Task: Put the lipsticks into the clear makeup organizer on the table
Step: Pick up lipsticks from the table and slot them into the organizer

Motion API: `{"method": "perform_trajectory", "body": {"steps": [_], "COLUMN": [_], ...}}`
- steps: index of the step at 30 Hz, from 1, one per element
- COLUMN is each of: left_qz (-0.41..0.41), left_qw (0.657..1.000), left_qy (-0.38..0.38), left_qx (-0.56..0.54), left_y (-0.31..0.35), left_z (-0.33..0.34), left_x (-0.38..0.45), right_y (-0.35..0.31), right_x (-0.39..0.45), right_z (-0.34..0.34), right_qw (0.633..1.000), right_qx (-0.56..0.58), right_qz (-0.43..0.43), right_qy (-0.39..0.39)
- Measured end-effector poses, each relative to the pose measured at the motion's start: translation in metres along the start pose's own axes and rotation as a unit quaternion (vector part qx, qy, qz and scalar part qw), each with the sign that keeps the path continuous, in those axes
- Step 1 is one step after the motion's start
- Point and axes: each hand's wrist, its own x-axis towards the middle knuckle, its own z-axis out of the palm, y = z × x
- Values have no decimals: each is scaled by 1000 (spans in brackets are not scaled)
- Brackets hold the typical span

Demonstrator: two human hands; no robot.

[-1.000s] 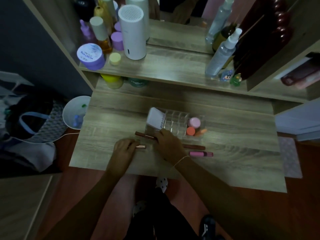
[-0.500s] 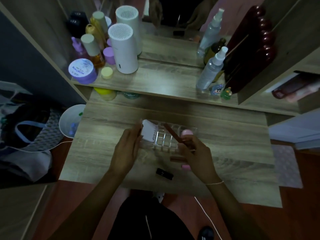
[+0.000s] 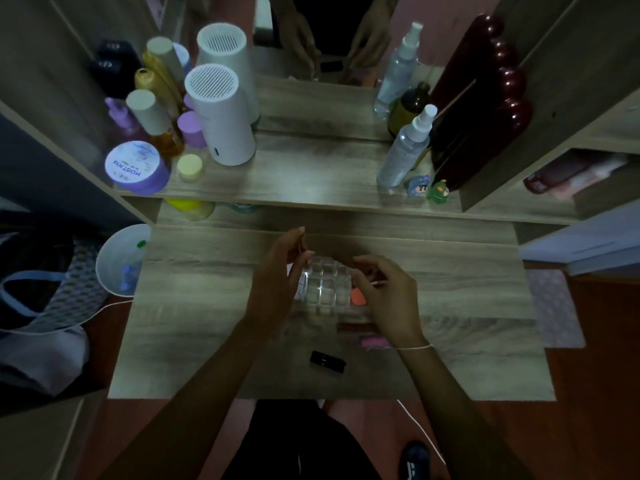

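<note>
The clear makeup organizer (image 3: 325,284) sits mid-table, with an orange item (image 3: 358,296) in its right side and a white tube (image 3: 300,284) at its left. My left hand (image 3: 277,275) and my right hand (image 3: 389,294) hover over it. Between their fingertips they pinch a slim brown lipstick (image 3: 332,251), which is blurred and dim. Near the front edge of the table lie another brown lipstick (image 3: 353,327), a pink lipstick (image 3: 373,341) partly under my right wrist, and a black lipstick (image 3: 327,362).
A raised shelf (image 3: 311,181) behind the organizer carries a white cylinder (image 3: 221,119), a purple jar (image 3: 135,168), bottles and a spray bottle (image 3: 407,147). A white bin (image 3: 121,261) and a bag stand left of the table. A mirror is behind the shelf.
The right hand lifted the brown lipstick from the table up over the organizer. The left hand left the table, rose and met it at the lipstick's far end. The head camera came closer.
</note>
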Motion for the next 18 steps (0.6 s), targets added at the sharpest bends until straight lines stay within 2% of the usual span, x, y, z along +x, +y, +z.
{"method": "perform_trajectory", "body": {"steps": [9,14,18], "left_qz": [4,-47,-38], "left_qw": [999,994,989], "left_qy": [-19,-93,-138], "left_qx": [-27,-25,29], "left_y": [-5,-9,-17], "left_z": [12,18,23], "left_x": [9,9,8], "right_y": [8,13,15], "right_x": [19,26,33], "right_z": [17,26,31], "right_qw": [994,988,986], "right_qx": [-96,-134,-146], "right_qz": [-29,-30,-20], "right_qy": [-52,-74,-83]}}
